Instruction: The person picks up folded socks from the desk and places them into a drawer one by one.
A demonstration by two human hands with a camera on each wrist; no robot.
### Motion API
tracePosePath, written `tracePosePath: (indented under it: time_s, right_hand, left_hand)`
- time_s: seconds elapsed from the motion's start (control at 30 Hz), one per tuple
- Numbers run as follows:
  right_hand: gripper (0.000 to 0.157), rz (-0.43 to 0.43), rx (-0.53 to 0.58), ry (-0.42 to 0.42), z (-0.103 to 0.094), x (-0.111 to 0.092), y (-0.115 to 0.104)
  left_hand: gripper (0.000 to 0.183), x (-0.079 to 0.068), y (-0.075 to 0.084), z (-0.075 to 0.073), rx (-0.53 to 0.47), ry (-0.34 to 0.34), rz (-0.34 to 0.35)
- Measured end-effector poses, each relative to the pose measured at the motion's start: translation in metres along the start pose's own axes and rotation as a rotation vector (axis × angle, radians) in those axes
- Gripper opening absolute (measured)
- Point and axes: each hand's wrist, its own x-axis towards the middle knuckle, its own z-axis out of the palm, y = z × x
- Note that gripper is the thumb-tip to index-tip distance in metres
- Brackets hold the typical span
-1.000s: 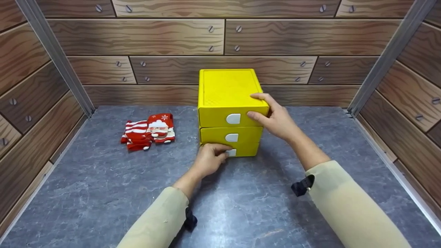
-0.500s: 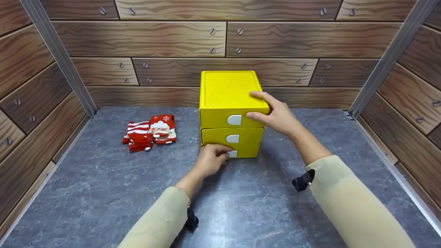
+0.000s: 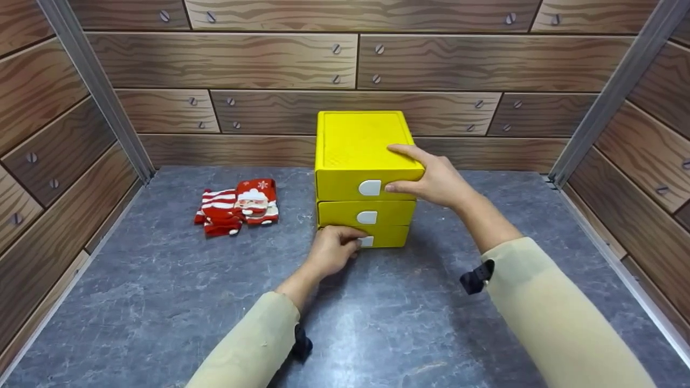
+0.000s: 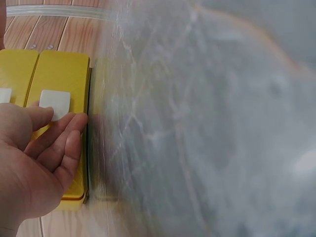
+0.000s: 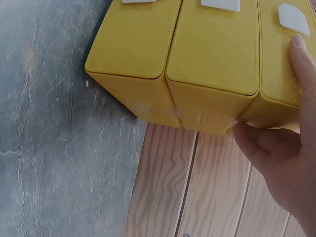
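Left hand (image 3: 331, 251) pinches the white tab (image 4: 55, 101) on the bottom drawer (image 3: 391, 237) as the spread right hand (image 3: 439, 180) grips the upper near right corner of a yellow cabinet (image 3: 361, 137) standing right of red-and-white cloths (image 3: 240, 209) on a gray tabletop (image 3: 172, 302).

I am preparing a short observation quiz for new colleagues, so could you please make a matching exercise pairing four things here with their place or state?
Things:
1. Boxy yellow three-drawer unit
2. Folded red-and-white patterned fabric
3. Bare left hand
4. Bare right hand

Places or states:
A. Fingers at the lowest flat white tab
B. Touched by both hands
C. Around the unit's upper front corner
D. Lying on the grey marbled surface, touched by neither hand

Pairs: 1-B, 2-D, 3-A, 4-C
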Motion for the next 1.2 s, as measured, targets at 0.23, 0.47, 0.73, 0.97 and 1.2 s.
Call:
tracePosePath:
  time_s: [0.23, 0.47, 0.73, 0.97, 1.2]
  right_hand:
    - [0.080, 0.033, 0.058, -0.010, 0.002, -0.001, 0.000]
    - [0.080, 0.022, 0.048, 0.009, 0.004, 0.000, 0.000]
    - [0.079, 0.027, 0.063, 0.017, 0.006, -0.002, 0.001]
    - [0.076, 0.046, 0.071, 0.019, 0.006, -0.003, 0.001]
    - [0.075, 0.075, 0.112, 0.018, 0.008, -0.005, 0.000]
  left_hand:
    - [0.018, -0.002, 0.002, 0.000, 0.011, -0.004, -0.011]
    - [0.018, -0.007, 0.003, -0.001, -0.008, -0.021, 0.000]
    - [0.019, -0.023, 0.010, -0.001, -0.057, -0.080, -0.008]
    - [0.019, -0.040, 0.015, 0.002, -0.070, -0.087, -0.021]
    - [0.019, -0.058, 0.020, 0.006, -0.066, -0.091, -0.027]
